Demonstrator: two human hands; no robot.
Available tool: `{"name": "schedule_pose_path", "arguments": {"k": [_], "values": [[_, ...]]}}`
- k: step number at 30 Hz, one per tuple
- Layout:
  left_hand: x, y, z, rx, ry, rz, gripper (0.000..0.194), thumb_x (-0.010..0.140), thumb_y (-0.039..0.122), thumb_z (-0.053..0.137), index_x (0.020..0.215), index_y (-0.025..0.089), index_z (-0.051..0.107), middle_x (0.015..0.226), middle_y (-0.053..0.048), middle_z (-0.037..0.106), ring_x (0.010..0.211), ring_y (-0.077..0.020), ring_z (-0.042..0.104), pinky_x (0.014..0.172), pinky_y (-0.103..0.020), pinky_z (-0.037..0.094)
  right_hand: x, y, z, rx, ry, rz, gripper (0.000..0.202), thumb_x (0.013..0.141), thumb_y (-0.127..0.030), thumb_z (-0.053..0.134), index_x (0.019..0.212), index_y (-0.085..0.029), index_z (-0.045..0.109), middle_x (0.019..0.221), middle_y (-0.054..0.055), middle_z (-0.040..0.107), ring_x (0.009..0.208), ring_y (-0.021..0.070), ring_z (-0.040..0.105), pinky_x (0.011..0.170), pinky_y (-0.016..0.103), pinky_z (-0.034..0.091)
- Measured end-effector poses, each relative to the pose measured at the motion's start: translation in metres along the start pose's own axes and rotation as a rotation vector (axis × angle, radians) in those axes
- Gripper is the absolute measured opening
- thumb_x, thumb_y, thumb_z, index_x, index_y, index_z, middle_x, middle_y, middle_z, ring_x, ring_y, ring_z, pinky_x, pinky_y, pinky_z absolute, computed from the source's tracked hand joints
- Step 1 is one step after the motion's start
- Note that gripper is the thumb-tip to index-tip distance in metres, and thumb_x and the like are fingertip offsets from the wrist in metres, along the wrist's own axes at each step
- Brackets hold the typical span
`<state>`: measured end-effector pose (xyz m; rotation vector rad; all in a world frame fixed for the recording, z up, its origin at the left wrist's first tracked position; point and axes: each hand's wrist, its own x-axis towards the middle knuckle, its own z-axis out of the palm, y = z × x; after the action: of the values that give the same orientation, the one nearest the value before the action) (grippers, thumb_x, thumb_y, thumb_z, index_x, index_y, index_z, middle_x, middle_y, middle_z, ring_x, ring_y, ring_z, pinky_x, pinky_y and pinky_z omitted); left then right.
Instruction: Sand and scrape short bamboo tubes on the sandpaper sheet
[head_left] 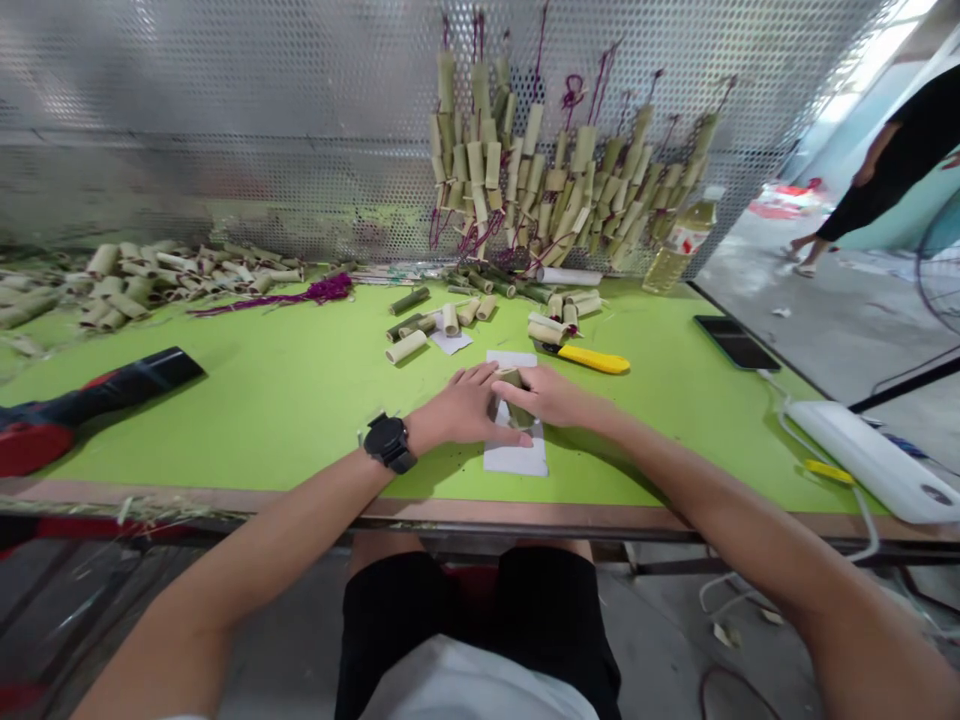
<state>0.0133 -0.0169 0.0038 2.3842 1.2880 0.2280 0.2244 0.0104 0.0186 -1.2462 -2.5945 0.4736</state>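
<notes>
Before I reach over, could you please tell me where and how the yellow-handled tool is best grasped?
Probably by its yellow handle, coming from the right: that end lies free on the green tabletop, while the dark end sits close by bamboo pieces.

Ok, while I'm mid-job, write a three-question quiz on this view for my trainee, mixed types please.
1. Which wrist wears the black watch?
2. True or false: the phone lies to the right of the yellow-handled tool.
3. Fill in: between the left hand and the right hand is a piece of ____.

Key:
1. The left.
2. True.
3. Bamboo.
</notes>
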Motion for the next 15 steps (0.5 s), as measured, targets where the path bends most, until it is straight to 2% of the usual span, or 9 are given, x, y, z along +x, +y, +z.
{"name": "schedule_pose_path", "arguments": {"k": [2,4,8,11,15], "values": [[0.001,-0.002,0.001,0.010,-0.030,-0.026,0.124,0.081,0.107,0.070,0.172,0.022,0.057,0.196,-0.017,0.025,0.180,-0.0535,0.019,0.145,-0.067,0.021,0.001,0.001,-0.004,-0.047,0.006,0.056,0.055,0.116,-0.060,0.055,0.077,-0.023,0.066,0.070,0.005,0.066,0.062,0.0185,0.051,0.064,0.036,0.033],[0.002,-0.003,0.003,0.021,-0.038,-0.045,0.138,0.080,0.109,0.066,0.181,0.018,0.042,0.196,-0.019,0.023,0.180,-0.0530,0.019,0.146,-0.066,0.020,0.003,0.004,-0.008,-0.153,0.038,0.098,0.055,0.114,-0.063,0.059,0.078,-0.022,0.070,0.069,0.008,0.067,0.063,0.0203,0.052,0.065,0.037,0.032],[0.003,-0.002,0.004,0.037,-0.040,-0.075,0.150,0.078,0.110,0.063,0.187,0.013,0.028,0.196,-0.021,0.023,0.179,-0.0536,0.024,0.145,-0.062,0.022,0.008,0.013,-0.011,-0.324,0.137,0.166,0.054,0.115,-0.065,0.058,0.103,-0.017,0.080,0.087,0.014,0.078,0.073,0.0240,0.060,0.066,0.036,0.031],[0.002,-0.001,0.003,0.038,-0.029,-0.070,0.146,0.079,0.109,0.064,0.186,0.013,0.034,0.194,-0.022,0.028,0.176,-0.0536,0.029,0.145,-0.062,0.024,0.010,0.019,-0.006,-0.322,0.177,0.059,0.049,0.118,-0.060,0.058,0.113,-0.016,0.079,0.100,0.016,0.082,0.081,0.0248,0.064,0.067,0.034,0.033],[0.002,-0.003,0.002,0.003,0.018,0.040,0.114,0.085,0.102,0.071,0.173,0.030,0.058,0.191,-0.012,0.039,0.176,-0.0476,0.034,0.145,-0.062,0.025,0.011,0.020,-0.001,-0.300,0.123,-0.164,0.037,0.117,-0.052,0.064,0.113,-0.019,0.080,0.105,0.015,0.083,0.092,0.0263,0.066,0.071,0.033,0.036]]}}
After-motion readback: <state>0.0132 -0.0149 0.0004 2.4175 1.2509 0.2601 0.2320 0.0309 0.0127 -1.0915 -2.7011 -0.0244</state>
